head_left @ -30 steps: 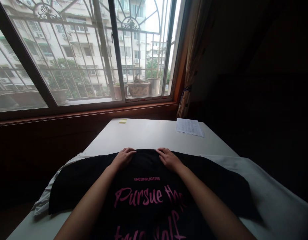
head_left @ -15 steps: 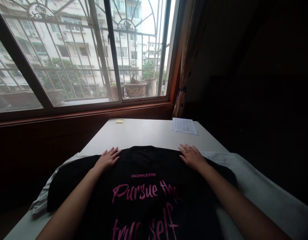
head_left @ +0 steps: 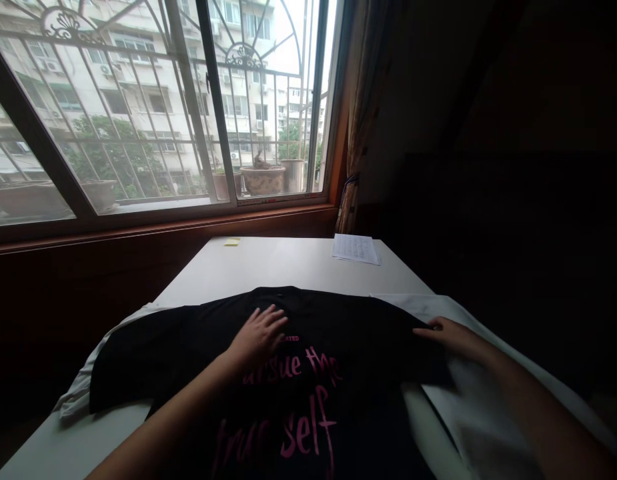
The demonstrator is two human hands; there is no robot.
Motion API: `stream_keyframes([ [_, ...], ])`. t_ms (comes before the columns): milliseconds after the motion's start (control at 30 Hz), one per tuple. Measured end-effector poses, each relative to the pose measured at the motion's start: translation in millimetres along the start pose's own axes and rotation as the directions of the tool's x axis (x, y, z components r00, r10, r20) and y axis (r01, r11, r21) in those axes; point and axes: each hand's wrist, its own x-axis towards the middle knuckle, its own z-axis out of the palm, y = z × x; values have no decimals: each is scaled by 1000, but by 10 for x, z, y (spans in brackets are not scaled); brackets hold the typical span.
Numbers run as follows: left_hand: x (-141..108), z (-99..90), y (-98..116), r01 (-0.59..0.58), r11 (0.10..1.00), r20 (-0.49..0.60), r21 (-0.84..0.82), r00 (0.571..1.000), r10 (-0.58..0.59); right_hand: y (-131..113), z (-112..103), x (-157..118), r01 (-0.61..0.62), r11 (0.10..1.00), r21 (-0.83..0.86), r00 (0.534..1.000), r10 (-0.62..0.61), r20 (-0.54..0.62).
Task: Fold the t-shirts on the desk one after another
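A black T-shirt (head_left: 358,333) with pink lettering lies spread out, its collar toward the far side. My left hand (head_left: 258,333) rests on the chest just below the collar, fingers stretched out, covering part of the lettering. At the right sleeve is my right hand (head_left: 451,337), its thumb and fingers closed on the sleeve's upper edge. Pale cloth (head_left: 468,317) shows from beneath the shirt at the right and along the left sleeve.
The white table (head_left: 273,263) carries a yellow sticky note (head_left: 232,242) and printed papers (head_left: 357,249) at its far end. Beyond stands a barred window (head_left: 153,120) with a curtain (head_left: 355,153) beside it. The right side is very dark.
My left hand has slid right, from the left shoulder to the chest. My right hand has moved outward from the right shoulder and closed on the sleeve. The view has shifted slightly.
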Motion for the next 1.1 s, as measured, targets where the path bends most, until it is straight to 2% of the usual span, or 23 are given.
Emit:
stream_keyframes([
  [100,-27,159,631,-203,969,65,-138,975,213,-124,38,-178,-30,975,221,996,9,94],
  [167,-81,252,869,-262,946,101,-192,953,285,-187,40,-265,2,955,296,995,-32,99],
  [233,-126,293,954,-268,939,117,-213,948,297,-202,17,-298,79,955,286,997,-81,-5],
  [300,-154,270,939,-262,939,126,-222,947,295,-180,-10,-286,151,969,195,975,-114,-189],
  [400,-206,146,847,-261,932,158,-251,939,305,-136,3,-262,160,987,9,912,-145,-385],
  [500,-337,6,722,-245,923,179,-298,935,306,-120,101,-302,177,972,-151,874,-226,-430],
  [567,-485,-59,590,-202,929,184,-309,946,267,-112,183,-362,222,947,-232,844,-306,-441],
  [700,-888,-122,147,-18,979,138,-202,989,47,-103,291,-522,228,901,-369,786,-394,-477],
  [767,-1107,-138,-121,103,989,99,-110,991,-92,-149,331,-618,224,863,-452,759,-446,-475],
  [833,-1299,-148,-360,209,978,68,-28,976,-207,-267,401,-724,297,807,-509,746,-530,-404],
  [933,-1457,-137,-591,317,947,27,44,948,-319,-576,604,-866,496,712,-498,736,-649,-194],
  [1000,-1449,-106,-665,370,927,-6,68,929,-370,-830,799,-915,581,675,-455,730,-680,-76],
  [1100,-1301,-30,-725,426,900,-56,96,905,-422,-1178,1109,-880,616,661,-429,741,-671,31],
])
